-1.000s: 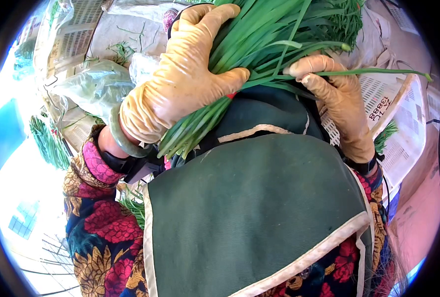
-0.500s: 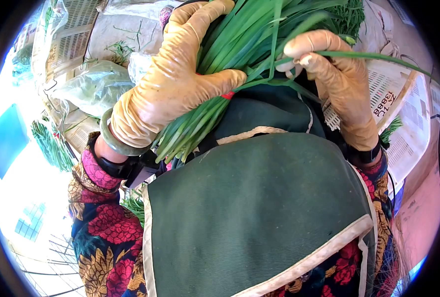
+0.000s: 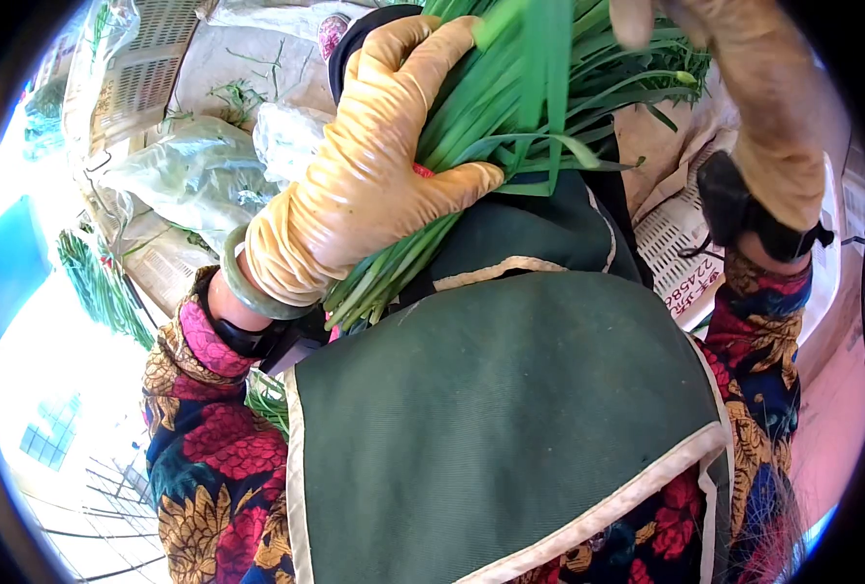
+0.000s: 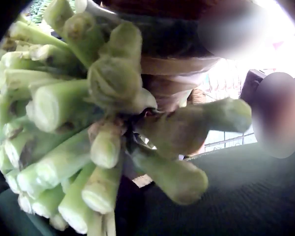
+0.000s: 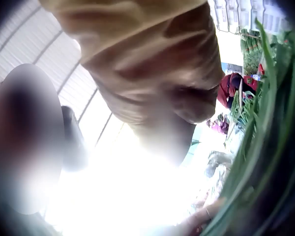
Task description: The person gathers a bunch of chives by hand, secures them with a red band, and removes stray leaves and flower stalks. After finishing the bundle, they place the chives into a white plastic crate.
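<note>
My gloved left hand (image 3: pixel 360 190) grips a bunch of garlic chives (image 3: pixel 486 102) from above, with the thumb along its near side and the fingers over its far side. A bit of red band (image 3: pixel 421 170) shows beside the thumb. Pale cut stem ends (image 4: pixel 54 108) fill much of the left wrist view. At the upper right, my gloved right hand (image 3: pixel 763 92) is raised, blurred, and partly cut off by the frame edge. One fingertip points down beside the leaves; I cannot tell whether this hand pinches anything. A long loose leaf (image 3: pixel 554 88) hangs down across the bunch.
A green apron (image 3: pixel 501 409) covers the lap below the bunch. Clear plastic bags (image 3: pixel 184 180) lie to the left, near another bundle of greens (image 3: pixel 102 282). A white slatted crate (image 3: pixel 681 258) with red writing stands at the right. A distant person (image 5: pixel 228 88) appears in the right wrist view.
My right hand has let go of the long leaf stretching right and moved up and outward. A leaf now hangs vertically over the bunch. My left hand keeps its grip, shifted slightly right.
</note>
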`<action>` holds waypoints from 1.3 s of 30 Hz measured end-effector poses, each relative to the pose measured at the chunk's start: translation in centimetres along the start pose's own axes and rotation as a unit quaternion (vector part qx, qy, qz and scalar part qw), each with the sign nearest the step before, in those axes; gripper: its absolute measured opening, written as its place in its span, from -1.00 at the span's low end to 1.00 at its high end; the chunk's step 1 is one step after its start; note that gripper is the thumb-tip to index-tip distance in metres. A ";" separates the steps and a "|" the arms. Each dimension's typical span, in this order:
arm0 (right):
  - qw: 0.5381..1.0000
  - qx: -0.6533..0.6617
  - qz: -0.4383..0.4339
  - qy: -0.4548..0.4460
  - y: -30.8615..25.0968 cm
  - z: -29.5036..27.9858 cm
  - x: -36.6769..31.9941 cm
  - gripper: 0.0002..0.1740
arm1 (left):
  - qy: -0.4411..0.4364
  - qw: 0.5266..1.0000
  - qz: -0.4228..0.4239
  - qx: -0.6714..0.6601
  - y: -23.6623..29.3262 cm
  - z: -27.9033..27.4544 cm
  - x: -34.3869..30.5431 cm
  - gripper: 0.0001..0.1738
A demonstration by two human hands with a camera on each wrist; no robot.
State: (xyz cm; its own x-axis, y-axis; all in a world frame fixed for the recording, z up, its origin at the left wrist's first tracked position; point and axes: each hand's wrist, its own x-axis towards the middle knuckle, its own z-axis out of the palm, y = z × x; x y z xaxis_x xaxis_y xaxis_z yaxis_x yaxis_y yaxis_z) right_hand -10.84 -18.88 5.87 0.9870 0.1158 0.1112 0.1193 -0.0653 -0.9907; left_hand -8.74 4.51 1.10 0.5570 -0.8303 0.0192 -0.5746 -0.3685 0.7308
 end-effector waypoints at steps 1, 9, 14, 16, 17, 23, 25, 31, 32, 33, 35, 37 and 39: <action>0.996 -0.076 -0.039 0.039 -0.2 -0.4 0.0 -0.82 | 0.001 1.000 -0.017 0.008 0.3 -0.2 0.2 -0.03; 0.978 0.189 0.014 0.089 4.9 -3.6 -7.9 -0.67 | 0.007 0.998 -0.060 -0.019 -0.3 -0.2 -0.2 -0.01; 0.892 0.333 0.264 0.155 8.4 0.6 -11.8 -0.73 | 0.008 0.999 -0.042 -0.009 -0.7 0.3 0.3 -0.03; 0.879 0.327 0.286 0.197 8.5 1.6 -11.5 -0.74 | 0.001 0.999 -0.042 0.015 -0.4 0.1 0.4 -0.02; 0.881 0.316 0.283 0.209 8.3 1.9 -11.1 -0.75 | 0.001 0.999 -0.041 0.009 -0.4 0.2 0.3 -0.02; 0.911 0.217 0.253 0.244 7.8 2.7 -10.0 -0.78 | 0.007 0.999 -0.050 -0.005 -0.8 0.1 0.0 -0.01; 0.915 0.189 0.266 0.236 7.4 2.6 -10.0 -0.79 | 0.007 0.998 -0.053 -0.015 -0.8 0.1 0.0 0.00; 0.935 0.223 0.155 0.228 4.2 2.6 -11.8 -0.75 | -0.010 0.998 -0.054 0.000 -0.4 0.0 0.3 0.03; 0.927 0.255 0.151 0.230 3.1 2.5 -11.7 -0.75 | -0.010 0.998 -0.055 0.006 -0.4 0.0 0.4 0.03; 0.963 0.092 0.141 0.209 2.8 2.7 -11.2 -0.63 | -0.013 0.998 -0.054 0.011 -0.3 0.1 0.5 0.03; 0.985 0.008 0.087 0.146 3.8 3.3 -10.8 -0.68 | -0.013 0.998 -0.057 0.010 -0.2 0.2 0.4 0.03; 0.987 -0.032 0.104 0.119 4.7 3.8 -10.5 -0.72 | -0.007 0.998 -0.068 -0.006 -0.2 0.1 0.3 0.03; 0.969 0.011 0.199 0.147 5.0 4.5 -10.6 -0.76 | -0.002 0.998 -0.061 -0.001 -0.2 0.1 0.2 0.03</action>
State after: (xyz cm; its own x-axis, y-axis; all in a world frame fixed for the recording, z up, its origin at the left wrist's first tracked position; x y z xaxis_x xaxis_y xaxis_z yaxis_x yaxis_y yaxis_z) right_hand -21.19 -15.93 -0.63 0.9428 -0.2019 -0.2653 -0.2759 -0.0260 -0.9608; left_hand -8.53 4.38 0.90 0.6206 -0.7808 -0.0716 -0.5022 -0.4660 0.7284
